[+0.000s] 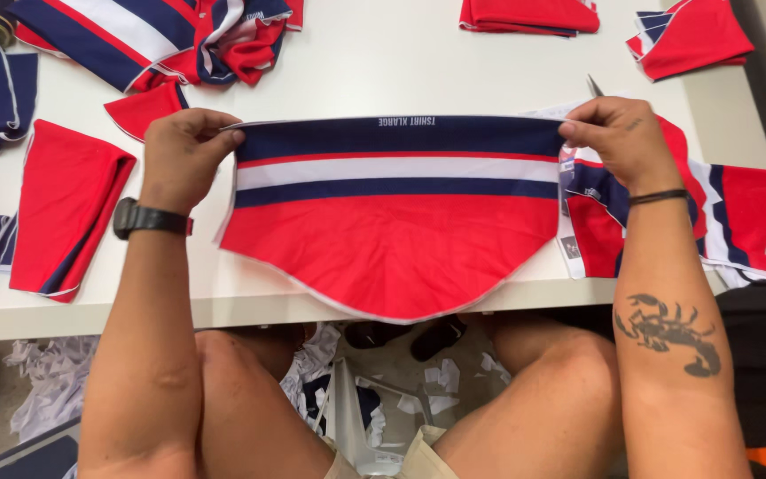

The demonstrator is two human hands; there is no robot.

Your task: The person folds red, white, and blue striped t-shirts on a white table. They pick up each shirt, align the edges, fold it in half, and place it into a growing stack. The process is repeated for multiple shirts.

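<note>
my left hand (183, 155) and right hand (618, 142), fingers pinched shut on its upper corners, stretch the fabric panel (396, 217) taut between them over the white table (401, 62); soft, light, limp, best gripped at the edges.

The left wrist wears a black wristwatch (148, 218) on a wide black strap. The right wrist carries a thin black band (658, 197), and a dark scorpion tattoo (669, 331) marks the right forearm. Both arms are bare of sleeves.

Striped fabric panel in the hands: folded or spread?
Spread: the striped fabric panel is stretched flat between left hand and right hand, its curved edge overhanging the table.
</note>
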